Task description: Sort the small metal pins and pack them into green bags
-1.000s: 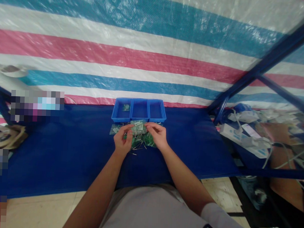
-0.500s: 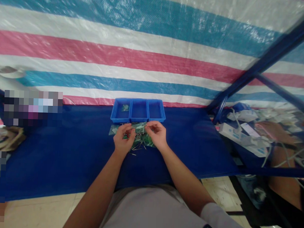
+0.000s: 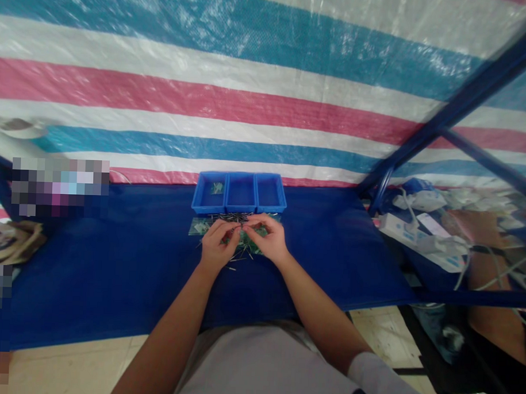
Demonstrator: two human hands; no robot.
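Observation:
My left hand (image 3: 218, 245) and my right hand (image 3: 271, 238) meet fingertip to fingertip over the blue table. Both are closed in a pinch; what lies between the fingers is too small to make out. Beneath and around them are clear greenish plastic bags (image 3: 197, 226) and a pile of thin dark metal pins (image 3: 232, 217). A few loose pins (image 3: 240, 257) lie on the near side. Just beyond the pile stands a blue tray (image 3: 240, 209) with three compartments. A small clear bag (image 3: 217, 188) with something in it lies in the left compartment.
A striped plastic sheet (image 3: 249, 107) hangs behind the blue table (image 3: 114, 261). At the right are a blue metal frame (image 3: 403, 147), a white power strip (image 3: 417, 240) with cables, and another person's arm (image 3: 487, 268). A brown open bag (image 3: 28, 240) sits at the left edge.
My fingertips have drawn together. The clear bag stretched between them earlier no longer shows there, and the pin pile behind is now more visible. The tray has not moved.

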